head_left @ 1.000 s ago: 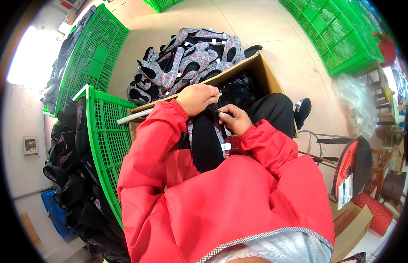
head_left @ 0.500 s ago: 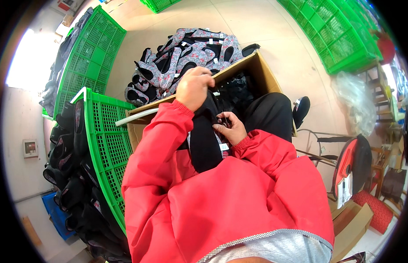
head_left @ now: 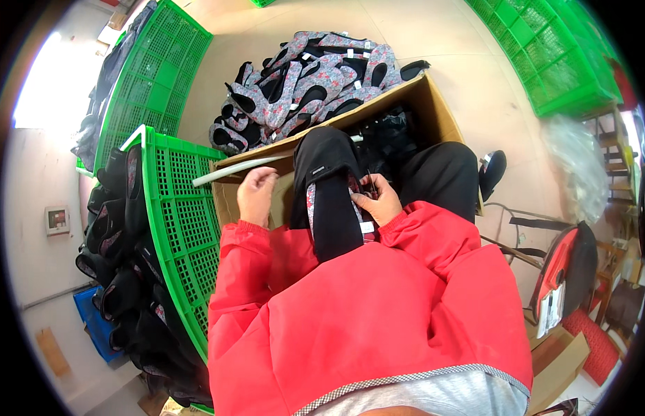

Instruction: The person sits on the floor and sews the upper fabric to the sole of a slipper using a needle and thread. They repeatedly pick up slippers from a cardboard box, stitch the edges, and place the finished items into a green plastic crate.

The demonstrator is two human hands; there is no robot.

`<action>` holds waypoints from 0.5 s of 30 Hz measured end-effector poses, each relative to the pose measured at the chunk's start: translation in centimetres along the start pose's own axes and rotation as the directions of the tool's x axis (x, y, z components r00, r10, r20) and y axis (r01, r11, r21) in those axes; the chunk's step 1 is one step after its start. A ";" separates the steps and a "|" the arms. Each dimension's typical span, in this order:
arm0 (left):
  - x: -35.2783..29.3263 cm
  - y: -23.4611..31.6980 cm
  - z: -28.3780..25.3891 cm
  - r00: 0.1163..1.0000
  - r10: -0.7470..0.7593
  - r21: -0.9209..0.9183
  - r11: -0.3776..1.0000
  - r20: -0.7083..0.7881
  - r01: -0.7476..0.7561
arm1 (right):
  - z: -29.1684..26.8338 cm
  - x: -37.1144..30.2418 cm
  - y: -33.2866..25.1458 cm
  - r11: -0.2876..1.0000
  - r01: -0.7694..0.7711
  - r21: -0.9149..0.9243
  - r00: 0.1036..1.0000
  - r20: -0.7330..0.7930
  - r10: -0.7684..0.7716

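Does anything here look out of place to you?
One thing: a lone black slipper lies on the floor right of the cardboard box, apart from the floral slipper heap beyond it. It looks stray, though it may have been put there deliberately.

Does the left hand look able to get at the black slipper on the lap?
Probably yes: the left hand is to the left of the black slipper, nothing visible blocks the way, and the right hand is at the opposite edge.

Head-worn fisheye: looks down, close above red jacket (head_left: pixel 371 305), floor (head_left: pixel 482 80) beyond.
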State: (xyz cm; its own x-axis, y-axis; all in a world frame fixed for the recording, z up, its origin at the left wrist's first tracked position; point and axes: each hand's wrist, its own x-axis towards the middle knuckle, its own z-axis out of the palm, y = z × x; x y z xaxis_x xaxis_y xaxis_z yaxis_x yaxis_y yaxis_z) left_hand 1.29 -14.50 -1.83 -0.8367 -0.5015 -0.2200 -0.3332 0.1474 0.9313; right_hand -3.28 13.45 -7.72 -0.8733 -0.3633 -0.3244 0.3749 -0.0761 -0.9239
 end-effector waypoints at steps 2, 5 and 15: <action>-1.8 0.5 0.8 0.977 -0.112 -0.206 0.967 0.182 0.150 | 0.1 0.2 0.1 1.000 0.001 0.000 1.000 0.011 -0.001; -4.0 2.7 2.7 0.939 -0.139 -0.196 0.958 0.315 0.208 | 0.0 0.2 0.1 1.000 0.005 -0.019 1.000 0.012 -0.005; -4.8 2.9 3.0 0.822 -0.079 -0.493 0.766 0.564 0.412 | 0.7 -0.6 -1.0 0.994 -0.053 0.097 0.995 0.088 0.045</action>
State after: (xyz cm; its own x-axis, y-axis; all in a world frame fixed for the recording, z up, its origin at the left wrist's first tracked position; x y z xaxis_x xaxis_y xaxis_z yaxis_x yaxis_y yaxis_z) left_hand 3.08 -9.07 1.04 -0.9067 0.0573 -0.4179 -0.3856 -0.5140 0.7662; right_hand -2.90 13.10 -6.43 -0.8250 -0.4467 -0.3462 0.4493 -0.1468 -0.8813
